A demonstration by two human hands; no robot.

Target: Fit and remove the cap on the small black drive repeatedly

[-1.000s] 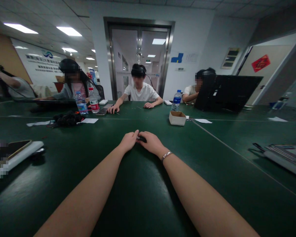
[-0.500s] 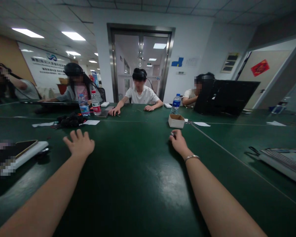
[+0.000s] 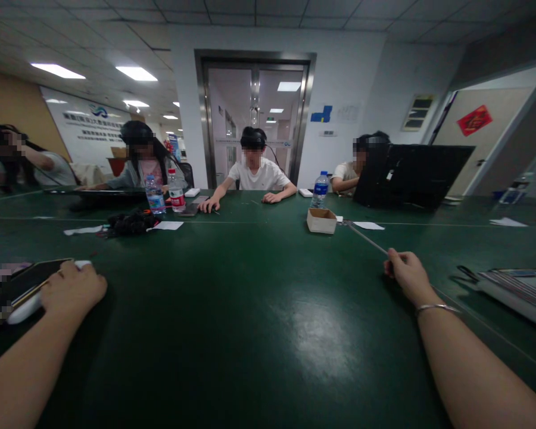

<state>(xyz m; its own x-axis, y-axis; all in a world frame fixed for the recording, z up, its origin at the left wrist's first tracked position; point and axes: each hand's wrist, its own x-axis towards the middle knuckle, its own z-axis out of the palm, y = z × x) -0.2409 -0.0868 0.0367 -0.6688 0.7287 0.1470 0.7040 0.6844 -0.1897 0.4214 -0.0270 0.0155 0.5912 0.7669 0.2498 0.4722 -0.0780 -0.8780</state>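
Note:
My left hand [image 3: 74, 289] lies at the left over a white object [image 3: 27, 310] and the edge of a dark phone-like item [image 3: 31, 280], its fingers curled on them. On the right, my right hand [image 3: 406, 271] rests low over the green table [image 3: 250, 333], thumb and fingers pressed together. Whatever it pinches is too small to name. A bangle circles the right wrist. Farther forward, left of that hand, stands a small open cardboard box [image 3: 321, 221].
Bottles [image 3: 155, 196] and a black bundle [image 3: 131, 223] lie ahead left. A blue-labelled bottle [image 3: 320, 189] stands behind the box. A monitor [image 3: 411, 176] is at the back right, a striped pouch [image 3: 518, 292] at the right. Several people sit across the table.
My left hand has moved left from the bare table onto the white object and phone-like item, its spread fingers now curled. My right hand has moved right, away from the box.

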